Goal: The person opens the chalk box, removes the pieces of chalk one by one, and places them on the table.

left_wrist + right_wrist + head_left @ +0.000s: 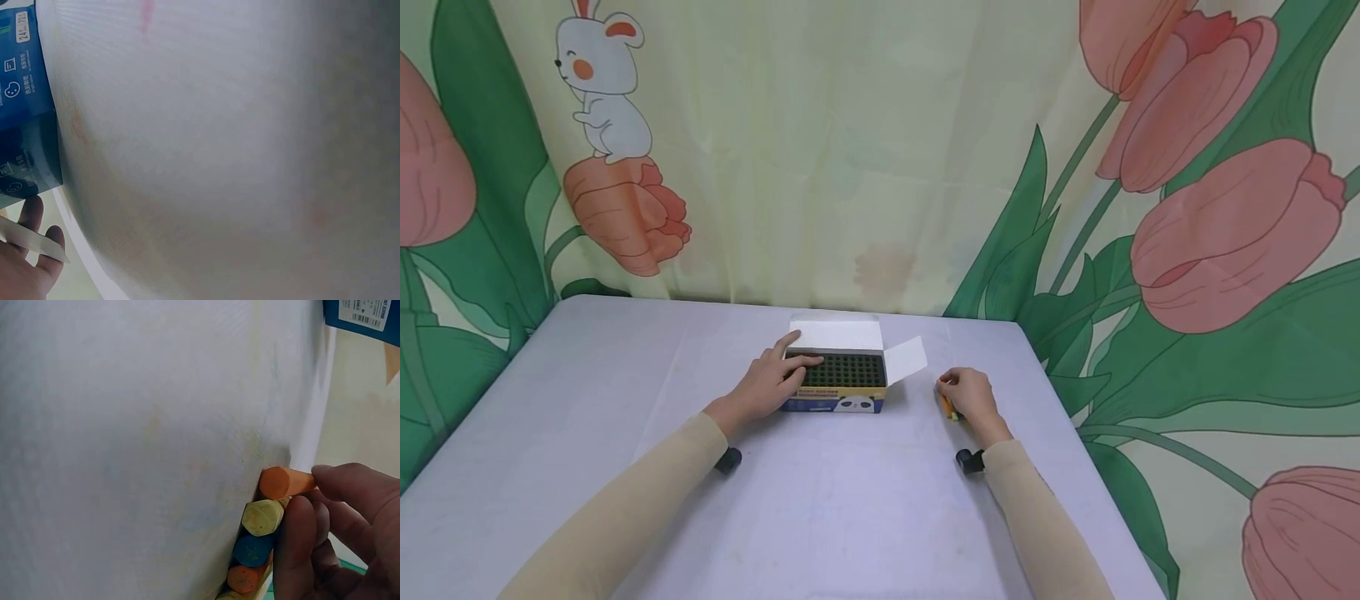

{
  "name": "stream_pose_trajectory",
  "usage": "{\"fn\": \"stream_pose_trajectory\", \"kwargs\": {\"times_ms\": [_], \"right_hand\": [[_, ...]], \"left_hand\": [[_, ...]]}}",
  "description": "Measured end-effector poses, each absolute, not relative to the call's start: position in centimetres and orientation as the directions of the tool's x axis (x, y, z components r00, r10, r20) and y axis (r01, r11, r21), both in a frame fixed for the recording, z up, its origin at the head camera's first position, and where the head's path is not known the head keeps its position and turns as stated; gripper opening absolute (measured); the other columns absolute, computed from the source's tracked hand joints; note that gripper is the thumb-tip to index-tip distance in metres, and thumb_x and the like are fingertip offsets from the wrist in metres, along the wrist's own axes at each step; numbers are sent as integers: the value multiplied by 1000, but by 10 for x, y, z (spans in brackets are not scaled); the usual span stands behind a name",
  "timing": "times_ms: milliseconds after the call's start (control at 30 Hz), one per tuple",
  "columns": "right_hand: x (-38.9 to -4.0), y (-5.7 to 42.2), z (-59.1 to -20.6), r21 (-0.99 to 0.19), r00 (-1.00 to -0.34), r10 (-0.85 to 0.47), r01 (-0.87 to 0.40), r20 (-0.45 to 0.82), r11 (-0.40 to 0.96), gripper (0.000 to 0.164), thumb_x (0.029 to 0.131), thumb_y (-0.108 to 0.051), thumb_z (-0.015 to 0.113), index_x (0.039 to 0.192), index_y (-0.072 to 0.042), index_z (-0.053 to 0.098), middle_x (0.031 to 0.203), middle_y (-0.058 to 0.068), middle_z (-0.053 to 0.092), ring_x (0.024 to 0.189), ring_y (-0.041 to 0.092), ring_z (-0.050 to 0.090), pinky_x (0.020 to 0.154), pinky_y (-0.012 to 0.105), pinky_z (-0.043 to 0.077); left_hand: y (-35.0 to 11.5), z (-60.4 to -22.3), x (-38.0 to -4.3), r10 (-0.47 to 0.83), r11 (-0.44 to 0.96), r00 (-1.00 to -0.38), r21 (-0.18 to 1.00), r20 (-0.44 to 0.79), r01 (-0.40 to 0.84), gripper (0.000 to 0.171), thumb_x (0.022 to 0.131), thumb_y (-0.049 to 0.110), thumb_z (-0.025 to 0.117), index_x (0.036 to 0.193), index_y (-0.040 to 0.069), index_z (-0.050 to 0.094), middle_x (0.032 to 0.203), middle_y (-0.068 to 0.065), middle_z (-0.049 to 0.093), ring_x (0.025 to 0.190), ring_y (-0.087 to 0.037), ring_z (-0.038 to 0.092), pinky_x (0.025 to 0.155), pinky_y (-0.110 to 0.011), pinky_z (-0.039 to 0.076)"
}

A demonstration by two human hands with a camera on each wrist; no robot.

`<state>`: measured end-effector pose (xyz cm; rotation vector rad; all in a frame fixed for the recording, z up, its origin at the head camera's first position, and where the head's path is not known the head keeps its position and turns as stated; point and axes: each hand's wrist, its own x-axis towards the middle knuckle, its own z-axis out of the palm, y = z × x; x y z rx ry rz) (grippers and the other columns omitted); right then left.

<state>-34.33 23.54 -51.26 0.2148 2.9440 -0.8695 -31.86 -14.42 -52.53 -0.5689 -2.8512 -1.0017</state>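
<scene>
A cardboard box (831,406) with a panda on its front stands with its lid raised. Inside is a dark tray (853,371) with rows of holes. My left hand (767,383) rests at the box's left end, its index finger stretched over the tray. In the left wrist view, fingers (53,250) show beyond a white flap (31,239). To the right of the box, my right hand (968,396) pinches an orange chalk stick (278,482) between thumb and finger. Beneath that stick lie a yellow chalk stick (262,517), a blue chalk stick (253,550) and another orange one (242,579) in a row.
The box's right flap (906,360) sticks out toward my right hand. A white cloth covers the table (850,517). Behind it hangs a curtain (820,167) printed with tulips and a rabbit. Black wrist cameras sit under both sleeves.
</scene>
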Motion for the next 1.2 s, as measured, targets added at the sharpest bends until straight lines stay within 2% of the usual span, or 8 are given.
{"fn": "stream_pose_trajectory", "kwargs": {"times_ms": [167,333,567,767,900,1000,1100,1200], "right_hand": [[-342,237,-515,-531,-987,116,156,-109,833,17,95,-18,73,105,-6,76,102,11,71,89,24,61,73,33,52],[-342,238,-515,-524,-989,111,147,-100,839,14,93,-16,74,104,-6,74,97,11,69,86,24,61,71,32,51],[-341,239,-516,-536,-985,123,168,-119,827,13,94,-16,75,103,-7,73,98,11,69,85,23,61,70,30,51],[-345,240,-511,-538,-975,133,211,-179,816,17,95,-19,74,107,-7,72,102,12,67,86,23,60,69,29,50],[-351,240,-504,-506,-971,89,192,-220,841,23,99,-27,69,111,-7,71,105,12,67,85,23,61,69,31,51],[-359,239,-494,-461,-973,21,128,-230,878,27,102,-30,65,113,-6,71,108,12,68,88,23,62,76,35,52],[-370,237,-479,-428,-976,-50,48,-214,902,28,103,-31,63,115,-7,71,114,12,69,97,25,62,87,41,53],[-385,235,-463,-383,-966,-160,-73,-202,921,30,105,-30,60,120,-7,70,121,14,69,109,29,63,100,49,50]], "left_hand": [[-143,-526,-318,323,716,-928,593,185,368,42,110,31,38,140,32,67,173,-9,16,130,-50,48,100,-69,34],[-143,-526,-319,322,714,-927,594,191,370,42,110,30,39,140,32,67,173,-10,17,128,-49,49,97,-67,35],[-143,-526,-320,339,718,-925,590,169,371,43,110,32,37,142,33,65,174,-8,15,131,-50,47,101,-69,34],[-144,-522,-324,377,748,-915,536,143,392,47,111,38,36,156,32,48,174,-11,11,135,-52,46,104,-74,32],[-146,-517,-324,346,800,-929,476,129,364,67,108,47,43,166,17,24,169,-12,29,137,-48,45,107,-73,31],[-149,-509,-324,317,838,-942,432,114,334,83,105,51,50,166,7,15,161,-12,44,140,-48,42,108,-72,30],[-153,-494,-331,336,876,-937,334,98,349,74,105,54,49,160,8,34,163,-14,42,146,-50,35,109,-74,29],[-164,-466,-342,356,900,-931,238,81,365,60,107,56,43,144,11,57,164,-18,38,148,-51,31,111,-75,25]]}}
